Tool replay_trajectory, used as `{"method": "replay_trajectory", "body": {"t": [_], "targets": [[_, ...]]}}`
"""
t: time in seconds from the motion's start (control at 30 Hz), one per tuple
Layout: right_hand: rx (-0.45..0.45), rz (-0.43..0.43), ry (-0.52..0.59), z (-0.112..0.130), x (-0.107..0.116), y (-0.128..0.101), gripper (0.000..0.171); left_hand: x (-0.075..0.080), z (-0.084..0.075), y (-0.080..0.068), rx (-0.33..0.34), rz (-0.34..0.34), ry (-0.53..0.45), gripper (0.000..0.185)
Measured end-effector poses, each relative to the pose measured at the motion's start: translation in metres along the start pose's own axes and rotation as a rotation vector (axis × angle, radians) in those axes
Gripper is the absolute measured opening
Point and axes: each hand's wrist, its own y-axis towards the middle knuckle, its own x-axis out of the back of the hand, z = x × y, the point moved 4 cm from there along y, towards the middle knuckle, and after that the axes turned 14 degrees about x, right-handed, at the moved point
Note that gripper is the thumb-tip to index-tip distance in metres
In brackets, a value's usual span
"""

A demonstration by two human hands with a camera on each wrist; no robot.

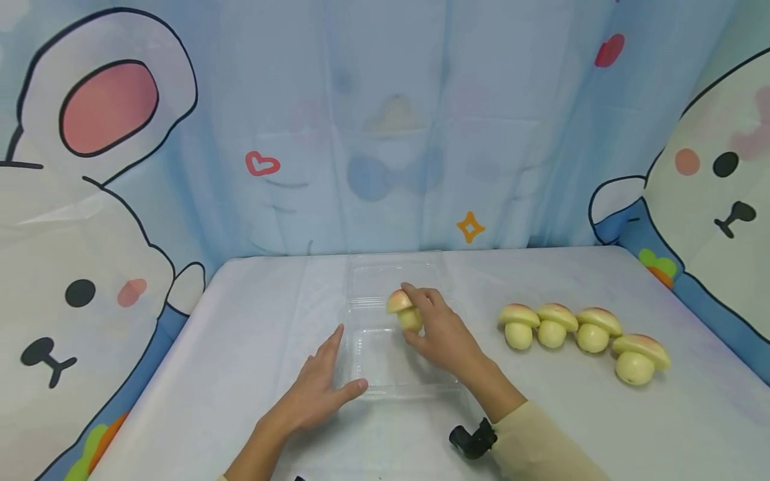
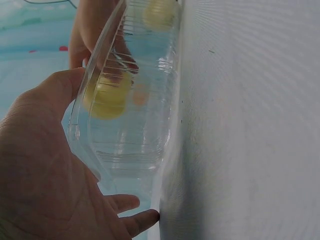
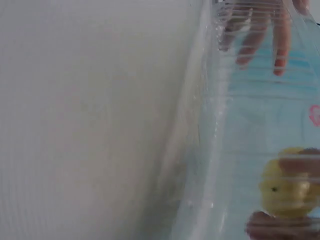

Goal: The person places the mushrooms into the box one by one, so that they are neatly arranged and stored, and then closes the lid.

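Observation:
A clear plastic box (image 1: 385, 384) with its lid (image 1: 394, 270) folded back lies on the white table. My right hand (image 1: 442, 331) pinches a yellow mushroom (image 1: 409, 319) with a reddish cap between thumb and fingers, over the box. The same mushroom (image 3: 282, 192) shows blurred through the box wall in the right wrist view. My left hand (image 1: 315, 387) is at the box's near left side, thumb apart and fingers extended, holding nothing. In the left wrist view, the thumb of this left hand (image 2: 45, 155) lies right at the box rim (image 2: 82, 105).
Several similar mushrooms (image 1: 592, 331) stand in a slanting row on the table (image 1: 541, 414) to the right. Behind the table's far edge hangs a blue curtain (image 1: 481, 133) with cartoon prints. A black wrist device (image 1: 472, 439) sits by the right sleeve (image 1: 541, 441).

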Motion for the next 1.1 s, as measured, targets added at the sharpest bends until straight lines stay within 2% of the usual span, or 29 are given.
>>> {"method": "replay_trajectory", "body": {"t": [0.27, 0.73, 1.1], "targets": [[0.014, 0.026, 0.005, 0.008, -0.012, 0.008, 0.079, 0.000, 0.002, 0.000, 0.004, 0.001, 0.009, 0.099], [-0.017, 0.094, 0.057, 0.025, -0.034, 0.018, 0.078, 0.000, 0.000, 0.001, -0.004, -0.003, 0.011, 0.098], [0.042, 0.120, 0.038, 0.031, -0.045, 0.021, 0.074, 0.000, 0.001, 0.002, -0.008, 0.001, 0.005, 0.097]]}}
